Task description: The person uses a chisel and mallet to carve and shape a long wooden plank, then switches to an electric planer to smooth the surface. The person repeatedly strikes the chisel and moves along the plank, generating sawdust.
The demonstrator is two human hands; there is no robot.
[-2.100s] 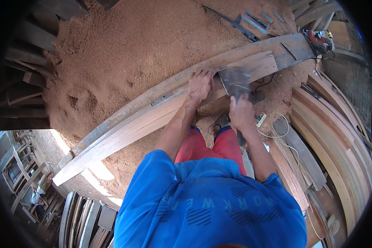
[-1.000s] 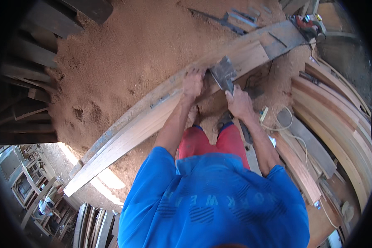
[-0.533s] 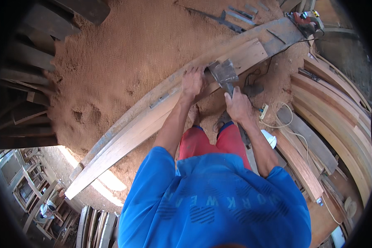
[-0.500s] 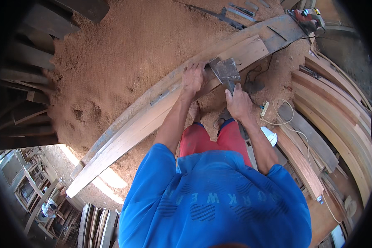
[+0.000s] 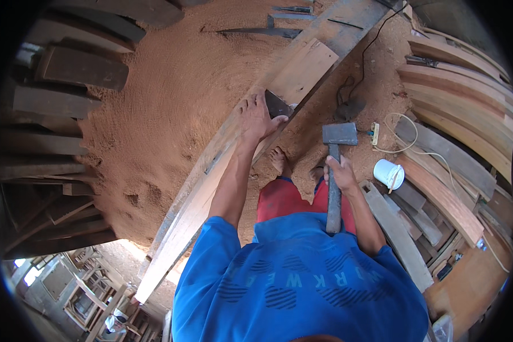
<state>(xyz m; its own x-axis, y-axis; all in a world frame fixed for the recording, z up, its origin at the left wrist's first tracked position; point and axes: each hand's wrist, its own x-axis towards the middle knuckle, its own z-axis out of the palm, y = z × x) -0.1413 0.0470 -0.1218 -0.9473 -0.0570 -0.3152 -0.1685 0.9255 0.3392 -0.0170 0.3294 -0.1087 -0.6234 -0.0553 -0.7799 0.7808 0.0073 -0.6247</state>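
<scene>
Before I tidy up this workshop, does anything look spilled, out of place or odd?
Sawdust lies thickly around a bare foot, and a pale cable loops loosely over planks right of the hammer in the right hand. Both look untidy; I see no clear damage.

We count one left hand (image 5: pixel 256 119) and one right hand (image 5: pixel 341 172), so two in total. We see also one hammer (image 5: pixel 340 134), one dark plate (image 5: pixel 277 105), one white bucket (image 5: pixel 386 172) and one blue shirt (image 5: pixel 302 262).
</scene>
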